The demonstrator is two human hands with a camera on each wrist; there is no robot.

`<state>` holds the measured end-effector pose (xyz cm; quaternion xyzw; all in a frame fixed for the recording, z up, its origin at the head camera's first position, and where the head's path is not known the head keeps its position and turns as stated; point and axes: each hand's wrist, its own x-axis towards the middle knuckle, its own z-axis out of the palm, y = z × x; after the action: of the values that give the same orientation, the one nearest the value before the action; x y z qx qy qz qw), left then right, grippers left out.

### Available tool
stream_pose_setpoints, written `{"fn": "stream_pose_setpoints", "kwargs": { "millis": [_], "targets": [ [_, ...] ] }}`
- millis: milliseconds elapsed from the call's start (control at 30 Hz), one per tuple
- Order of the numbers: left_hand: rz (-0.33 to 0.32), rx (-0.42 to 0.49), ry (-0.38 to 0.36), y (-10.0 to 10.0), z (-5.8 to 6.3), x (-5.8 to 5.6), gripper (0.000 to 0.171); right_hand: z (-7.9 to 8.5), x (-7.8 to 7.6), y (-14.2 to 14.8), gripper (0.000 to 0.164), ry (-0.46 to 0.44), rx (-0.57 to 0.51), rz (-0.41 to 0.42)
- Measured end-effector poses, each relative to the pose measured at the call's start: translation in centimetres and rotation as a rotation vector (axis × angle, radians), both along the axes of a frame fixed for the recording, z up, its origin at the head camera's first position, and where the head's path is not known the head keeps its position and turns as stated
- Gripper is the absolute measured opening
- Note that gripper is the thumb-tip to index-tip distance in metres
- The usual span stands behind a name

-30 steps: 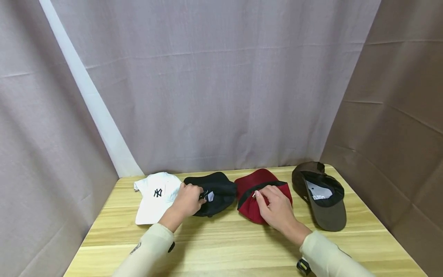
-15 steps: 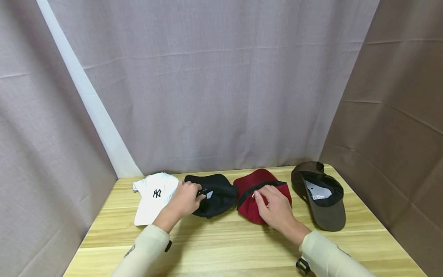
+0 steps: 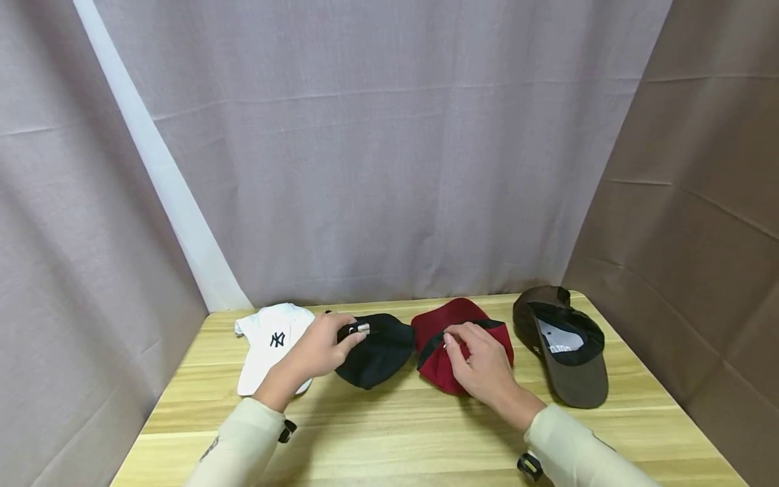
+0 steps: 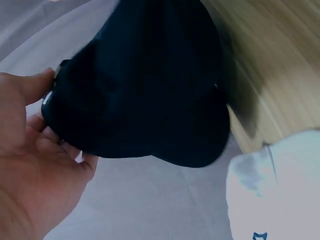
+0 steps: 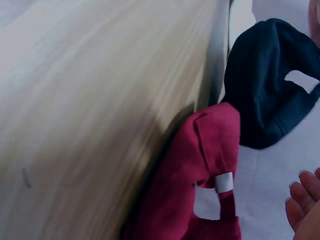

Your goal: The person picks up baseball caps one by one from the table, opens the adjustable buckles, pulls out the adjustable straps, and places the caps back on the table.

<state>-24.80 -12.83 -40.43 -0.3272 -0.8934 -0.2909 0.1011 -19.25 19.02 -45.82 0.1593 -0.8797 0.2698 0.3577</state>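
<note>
At the back strap of a black baseball cap [image 3: 380, 355], my left hand [image 3: 319, 345] pinches the edge between thumb and fingers, beside a small metal buckle [image 3: 363, 329]. The cap is tilted, its hollow turned away from the head view; the left wrist view shows its dark brim side [image 4: 200, 135]. Over a dark red cap [image 3: 447, 368] hovers my right hand [image 3: 483, 362], fingers loosely bent. In the right wrist view the right hand's fingers [image 5: 302, 200] are apart from the red cap's strap, which carries a silvery buckle [image 5: 224, 182].
A white cap [image 3: 268, 368] with a dark emblem lies left of the black one. On the right a dark brown cap [image 3: 581, 382] lies with its inside showing. All are along the back of the wooden table [image 3: 389, 433], before a grey curtain [image 3: 365, 169].
My left hand has moved slightly left and nearer, taking the black cap's back strap and tipping the cap up. The light patch inside is now hidden. The right hand has barely moved.
</note>
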Motion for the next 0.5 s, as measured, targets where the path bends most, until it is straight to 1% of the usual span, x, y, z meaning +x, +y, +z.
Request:
{"fn": "stream_pose_setpoints", "kwargs": {
  "millis": [100, 200, 300, 367, 500],
  "targets": [
    [-0.057, 0.093, -0.081, 0.4, 0.4, 0.4, 0.013, 0.3, 0.0, -0.3, 0.008, 0.007, -0.007, 0.030],
    [-0.085, 0.137, -0.125, 0.8, 0.7, 0.8, 0.010, 0.5, 0.1, -0.6, 0.007, 0.016, -0.014, 0.054],
    [-0.097, 0.160, -0.161, 1.1, 0.8, 1.1, 0.009, 0.8, 0.2, -1.1, 0.006, 0.023, -0.021, 0.075],
    [-0.101, 0.169, -0.183, 1.2, 0.9, 1.3, 0.009, 1.2, 0.4, -1.6, 0.005, 0.012, -0.027, 0.097],
    [-0.107, 0.177, -0.228, 1.2, 0.8, 1.6, 0.009, 2.3, 0.9, -3.1, 0.005, -0.045, -0.029, 0.164]
  ]
}}
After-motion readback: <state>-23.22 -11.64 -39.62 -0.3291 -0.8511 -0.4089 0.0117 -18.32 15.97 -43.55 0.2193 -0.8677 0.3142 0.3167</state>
